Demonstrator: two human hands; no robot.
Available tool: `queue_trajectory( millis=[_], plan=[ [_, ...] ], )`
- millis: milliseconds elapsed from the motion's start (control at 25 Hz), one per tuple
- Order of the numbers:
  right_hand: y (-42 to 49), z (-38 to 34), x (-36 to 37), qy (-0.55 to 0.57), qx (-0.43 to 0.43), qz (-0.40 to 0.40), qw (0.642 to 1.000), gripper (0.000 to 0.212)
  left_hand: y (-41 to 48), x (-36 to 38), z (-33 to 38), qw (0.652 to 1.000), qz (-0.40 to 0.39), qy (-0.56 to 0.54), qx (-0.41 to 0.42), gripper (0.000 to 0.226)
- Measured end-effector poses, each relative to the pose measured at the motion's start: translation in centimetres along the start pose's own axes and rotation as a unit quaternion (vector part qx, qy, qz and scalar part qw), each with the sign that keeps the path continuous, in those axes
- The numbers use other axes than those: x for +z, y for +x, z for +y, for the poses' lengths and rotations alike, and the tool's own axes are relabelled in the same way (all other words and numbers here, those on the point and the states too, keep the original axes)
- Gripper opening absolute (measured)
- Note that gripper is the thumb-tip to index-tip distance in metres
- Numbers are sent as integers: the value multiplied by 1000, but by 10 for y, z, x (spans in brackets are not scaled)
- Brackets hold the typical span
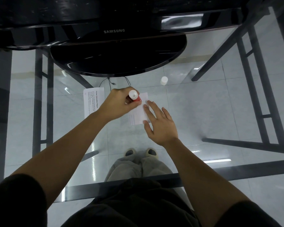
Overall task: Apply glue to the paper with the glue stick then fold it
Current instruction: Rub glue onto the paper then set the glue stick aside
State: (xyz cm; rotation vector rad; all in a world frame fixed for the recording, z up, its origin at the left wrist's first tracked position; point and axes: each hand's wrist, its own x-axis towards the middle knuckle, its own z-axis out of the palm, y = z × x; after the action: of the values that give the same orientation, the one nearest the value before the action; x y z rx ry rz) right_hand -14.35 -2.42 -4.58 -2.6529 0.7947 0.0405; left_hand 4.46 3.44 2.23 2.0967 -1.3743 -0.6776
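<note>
A small white paper (138, 114) lies on the glass table in the middle of the view. My left hand (120, 104) grips a red and white glue stick (134, 96), held upright over the paper's far left corner. The stick's lower tip is hidden by my fingers. My right hand (161, 123) rests flat with fingers spread, pressing on the paper's right edge. The glue stick's white cap (164, 80) stands on the glass to the far right of the paper.
A printed sheet (92, 102) lies left of my left hand, partly under my forearm. A black Samsung monitor's round base (118, 59) stands just beyond the paper. The glass tabletop (203, 112) shows metal frame bars, floor tiles and my feet below.
</note>
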Motion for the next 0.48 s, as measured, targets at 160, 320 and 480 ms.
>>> queue_trajectory(
  millis=[160, 320, 480],
  plan=[
    [0, -1, -1, -5, 0, 1, 1000, 56, 7, -4, -3, 998, 45, 17, -28, 24],
    [0, -1, 0, -5, 4, 6, 1000, 55, 7, -1, 2, 1000, 6, 1, 11, 24],
    [0, -1, 1, 1, 9, 2, 1000, 56, 11, -2, 2, 999, 36, 15, -7, 24]
  ],
)
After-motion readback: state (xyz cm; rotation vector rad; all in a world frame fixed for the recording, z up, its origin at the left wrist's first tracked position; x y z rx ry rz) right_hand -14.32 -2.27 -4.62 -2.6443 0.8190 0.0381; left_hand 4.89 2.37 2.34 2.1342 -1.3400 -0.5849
